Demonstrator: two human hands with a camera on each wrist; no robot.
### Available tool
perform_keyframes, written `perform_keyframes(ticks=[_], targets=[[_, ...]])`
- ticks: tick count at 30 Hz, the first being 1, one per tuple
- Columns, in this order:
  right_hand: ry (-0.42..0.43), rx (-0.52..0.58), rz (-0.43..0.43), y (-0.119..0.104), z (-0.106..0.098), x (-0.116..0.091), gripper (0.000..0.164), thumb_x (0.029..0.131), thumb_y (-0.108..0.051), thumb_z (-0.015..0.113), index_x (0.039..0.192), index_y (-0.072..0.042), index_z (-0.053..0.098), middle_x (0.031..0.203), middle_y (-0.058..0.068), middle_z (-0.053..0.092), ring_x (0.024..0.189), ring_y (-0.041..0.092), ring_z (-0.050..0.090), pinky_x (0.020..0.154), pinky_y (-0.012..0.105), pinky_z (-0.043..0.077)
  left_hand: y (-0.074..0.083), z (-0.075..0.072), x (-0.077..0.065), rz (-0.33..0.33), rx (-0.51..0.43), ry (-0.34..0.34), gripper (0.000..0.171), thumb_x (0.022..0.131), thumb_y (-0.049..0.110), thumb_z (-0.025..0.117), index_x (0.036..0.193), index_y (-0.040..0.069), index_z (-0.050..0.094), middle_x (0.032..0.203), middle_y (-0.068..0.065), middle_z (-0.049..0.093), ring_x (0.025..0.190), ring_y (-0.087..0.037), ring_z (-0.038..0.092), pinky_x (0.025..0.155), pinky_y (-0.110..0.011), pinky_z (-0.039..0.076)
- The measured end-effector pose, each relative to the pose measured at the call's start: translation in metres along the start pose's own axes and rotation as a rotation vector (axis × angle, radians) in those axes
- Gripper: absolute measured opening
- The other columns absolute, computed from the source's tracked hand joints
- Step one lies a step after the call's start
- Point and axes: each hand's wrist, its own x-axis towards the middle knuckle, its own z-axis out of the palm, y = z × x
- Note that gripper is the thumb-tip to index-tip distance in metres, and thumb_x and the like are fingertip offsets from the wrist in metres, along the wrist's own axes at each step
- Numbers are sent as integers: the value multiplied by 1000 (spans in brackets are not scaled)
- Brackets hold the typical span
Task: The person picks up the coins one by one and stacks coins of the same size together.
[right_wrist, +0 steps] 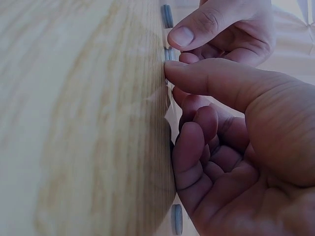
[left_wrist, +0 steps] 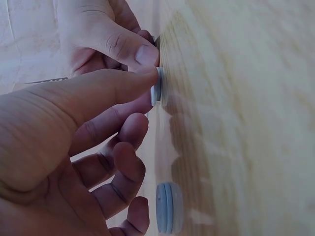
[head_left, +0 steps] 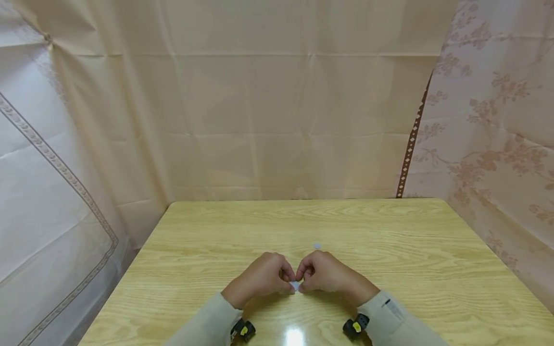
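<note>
Near the front middle of the table, a small pale blue-grey disc [head_left: 295,286] lies between both hands. It shows edge-on in the left wrist view, where the disc [left_wrist: 156,88] has a layered rim. My left hand [head_left: 270,275] pinches it from the left with thumb and forefinger, the other fingers loosely curled. From the right, my right hand [head_left: 324,274] holds its edge with thumb and forefinger. Fingertips of the two hands meet over it and cover much of it. A similar disc [head_left: 317,246] rests just beyond the right hand.
Another layered disc [left_wrist: 170,208] stands out below the left fingers in the left wrist view. The wood-grain table [head_left: 195,240] reaches back to a beige curtain [head_left: 277,125]. Patterned cloths hang at both sides. Both wrists carry small black devices [head_left: 356,327].
</note>
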Motion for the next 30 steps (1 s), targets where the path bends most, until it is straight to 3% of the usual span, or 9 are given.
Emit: perform_keyframes(ticks=[15, 30], targets=[[-1, -12, 8, -2, -1, 1, 10, 84, -9, 84, 89, -12, 75, 67, -2, 61, 57, 9, 48, 52, 22, 40, 1, -5, -2, -38, 83, 11, 13, 77, 10, 90, 81, 15, 78, 69, 12, 64, 61, -3, 54, 60, -21, 48], [4, -20, -2, 1, 2, 1, 10, 84, -10, 85, 86, -15, 76, 66, -4, 62, 57, 7, 48, 50, 20, 39, 2, -3, -4, -58, 70, 14, 14, 77, 11, 90, 78, 17, 77, 71, 13, 65, 64, -4, 57, 62, -22, 50]])
